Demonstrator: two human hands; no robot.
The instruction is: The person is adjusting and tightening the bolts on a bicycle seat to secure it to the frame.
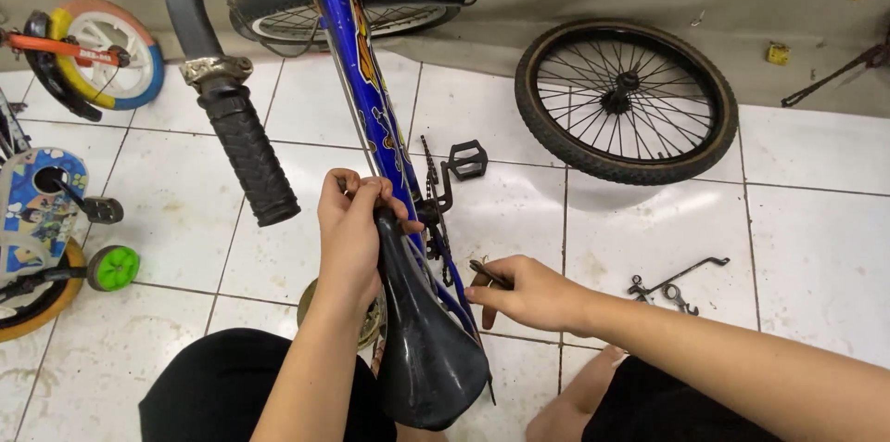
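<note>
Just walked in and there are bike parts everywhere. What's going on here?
A person sits on the tiled floor over a blue bike. The left hand grips the nose of the black saddle. The right hand holds a small dark tool beside the frame. A loose wheel and some wrenches lie to the right.

Black bicycle saddle point(428, 349): glossy, narrow nose pointing away, wide rear toward viewer, mounted on blue bicycle frame point(375, 99) lying inverted over white tiled floor. Small dark metal tool point(486, 273): slim, rust-toned, held just right of saddle beside frame, partly hidden.
</note>
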